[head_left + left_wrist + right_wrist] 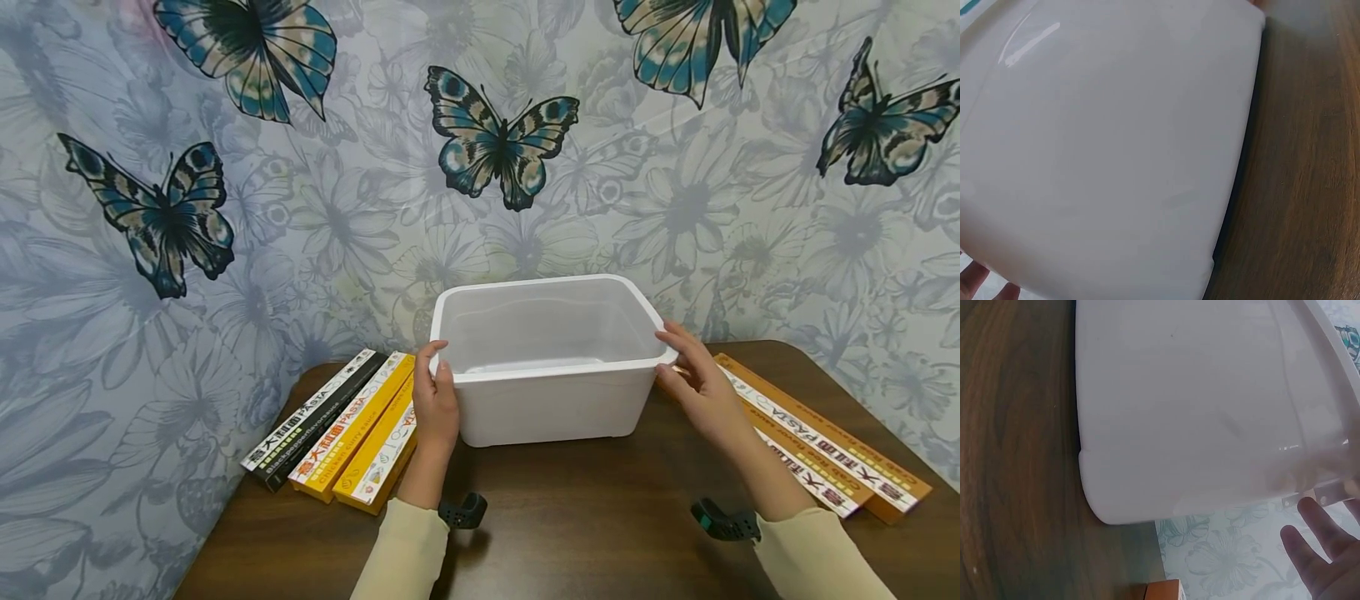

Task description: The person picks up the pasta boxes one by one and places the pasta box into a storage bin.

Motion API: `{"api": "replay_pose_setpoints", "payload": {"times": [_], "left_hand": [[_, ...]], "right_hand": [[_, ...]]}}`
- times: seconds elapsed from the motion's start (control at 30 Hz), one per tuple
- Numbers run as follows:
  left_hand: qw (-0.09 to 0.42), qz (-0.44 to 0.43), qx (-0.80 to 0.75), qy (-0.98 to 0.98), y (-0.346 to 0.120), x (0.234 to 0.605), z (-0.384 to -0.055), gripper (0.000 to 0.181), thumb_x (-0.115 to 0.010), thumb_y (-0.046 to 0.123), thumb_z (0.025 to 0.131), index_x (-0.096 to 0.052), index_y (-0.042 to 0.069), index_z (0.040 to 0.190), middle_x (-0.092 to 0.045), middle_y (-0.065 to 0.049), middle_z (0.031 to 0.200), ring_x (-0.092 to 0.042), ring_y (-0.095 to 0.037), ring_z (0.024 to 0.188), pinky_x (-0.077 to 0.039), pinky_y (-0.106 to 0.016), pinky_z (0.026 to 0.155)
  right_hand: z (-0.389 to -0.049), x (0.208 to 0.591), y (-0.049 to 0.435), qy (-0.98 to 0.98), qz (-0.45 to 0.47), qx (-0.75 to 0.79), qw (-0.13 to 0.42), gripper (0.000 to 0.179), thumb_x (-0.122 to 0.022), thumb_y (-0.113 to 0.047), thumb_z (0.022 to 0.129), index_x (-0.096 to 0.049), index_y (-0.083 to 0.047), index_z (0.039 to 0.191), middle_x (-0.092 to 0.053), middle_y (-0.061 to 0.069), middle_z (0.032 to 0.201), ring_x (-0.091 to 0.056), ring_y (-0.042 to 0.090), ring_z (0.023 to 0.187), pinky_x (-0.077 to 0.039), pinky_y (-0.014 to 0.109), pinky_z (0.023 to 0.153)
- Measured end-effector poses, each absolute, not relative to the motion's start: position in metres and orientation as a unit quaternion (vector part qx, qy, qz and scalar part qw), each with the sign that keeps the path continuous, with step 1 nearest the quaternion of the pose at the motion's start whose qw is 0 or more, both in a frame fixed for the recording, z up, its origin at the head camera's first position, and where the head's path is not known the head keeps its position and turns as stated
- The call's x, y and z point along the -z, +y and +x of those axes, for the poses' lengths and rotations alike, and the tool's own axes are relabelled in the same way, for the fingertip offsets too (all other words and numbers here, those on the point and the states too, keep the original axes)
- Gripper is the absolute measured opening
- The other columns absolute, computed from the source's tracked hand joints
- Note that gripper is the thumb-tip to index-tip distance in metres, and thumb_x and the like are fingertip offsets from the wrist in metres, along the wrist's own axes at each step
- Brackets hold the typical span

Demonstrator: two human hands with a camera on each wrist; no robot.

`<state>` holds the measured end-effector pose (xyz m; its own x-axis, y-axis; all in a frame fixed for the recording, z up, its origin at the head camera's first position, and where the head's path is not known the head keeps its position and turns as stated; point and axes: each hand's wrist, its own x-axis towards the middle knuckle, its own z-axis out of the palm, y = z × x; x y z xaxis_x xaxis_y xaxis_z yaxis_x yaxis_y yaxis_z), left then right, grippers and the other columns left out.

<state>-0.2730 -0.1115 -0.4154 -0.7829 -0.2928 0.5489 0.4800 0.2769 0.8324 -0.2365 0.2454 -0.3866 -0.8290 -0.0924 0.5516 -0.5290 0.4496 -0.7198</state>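
Note:
A white plastic storage bin [551, 408] stands on the table with its mouth facing up, and the part of its inside that shows is bare. My left hand [437, 408] grips the bin's left rim, with the thumb on the near side. At the right rim corner, my right hand [705, 392] pinches the edge between thumb and fingers. The left wrist view is mostly filled by the bin's front wall [1110, 137], with fingertips at the lower left. Two fingers of the right hand [1329, 562] extend beside the bin's end in the right wrist view.
Left of the bin lie a black pasta box [315, 417] and two yellow pasta boxes [356, 425], side by side. Orange pasta boxes [832, 437] lie at the right, partly behind my right arm. A butterfly-patterned backdrop [360, 208] rises behind the dark wooden table [570, 517].

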Motion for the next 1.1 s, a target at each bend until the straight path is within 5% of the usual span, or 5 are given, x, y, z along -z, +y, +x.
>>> {"api": "replay_pose_setpoints", "payload": {"times": [0.1,0.27,0.47,0.77,1.1], "left_hand": [[0.320,-0.064,0.599,-0.731,-0.111,0.416,-0.273,0.039,-0.038,0.030,0.100,-0.052,0.017,0.133,-0.054,-0.011,0.142,-0.050,-0.035,0.126,-0.037,-0.054,0.108],[0.316,-0.070,0.602,-0.730,-0.110,0.416,-0.272,0.039,-0.037,0.032,0.100,-0.050,0.016,0.133,-0.053,-0.011,0.141,-0.050,-0.031,0.125,-0.037,-0.053,0.109],[0.323,-0.074,0.596,-0.731,-0.111,0.417,-0.273,0.039,-0.037,0.033,0.100,-0.050,0.016,0.133,-0.053,-0.012,0.140,-0.051,-0.031,0.123,-0.038,-0.054,0.107],[0.335,-0.090,0.590,-0.729,-0.112,0.420,-0.274,0.040,-0.037,0.032,0.100,-0.051,0.013,0.132,-0.054,-0.017,0.138,-0.050,-0.042,0.124,-0.037,-0.054,0.105],[0.328,-0.093,0.595,-0.728,-0.111,0.415,-0.269,0.041,-0.037,0.030,0.100,-0.050,0.012,0.134,-0.053,-0.018,0.138,-0.050,-0.041,0.122,-0.036,-0.054,0.104]], "right_hand": [[-0.232,0.387,0.246,-0.830,0.182,-0.476,0.228,0.049,-0.056,-0.008,0.100,-0.045,-0.002,0.147,-0.031,0.015,0.162,-0.047,-0.017,0.118,-0.038,0.001,0.094],[-0.222,0.386,0.249,-0.844,0.151,-0.459,0.232,0.052,-0.060,-0.012,0.099,-0.046,-0.013,0.149,-0.039,0.010,0.159,-0.045,-0.021,0.117,-0.037,0.000,0.091],[-0.215,0.390,0.258,-0.842,0.146,-0.458,0.247,0.055,-0.062,-0.009,0.097,-0.046,-0.015,0.149,-0.054,-0.008,0.146,-0.049,-0.018,0.119,-0.039,0.000,0.090],[-0.203,0.402,0.278,-0.851,0.131,-0.439,0.256,0.057,-0.061,-0.009,0.097,-0.044,-0.018,0.151,-0.046,-0.037,0.131,-0.048,-0.023,0.115,-0.040,-0.001,0.086],[-0.195,0.414,0.306,-0.870,0.084,-0.426,0.233,0.060,-0.062,-0.016,0.098,-0.040,-0.023,0.153,-0.049,-0.025,0.136,-0.044,-0.027,0.106,-0.045,0.003,0.077]]}}
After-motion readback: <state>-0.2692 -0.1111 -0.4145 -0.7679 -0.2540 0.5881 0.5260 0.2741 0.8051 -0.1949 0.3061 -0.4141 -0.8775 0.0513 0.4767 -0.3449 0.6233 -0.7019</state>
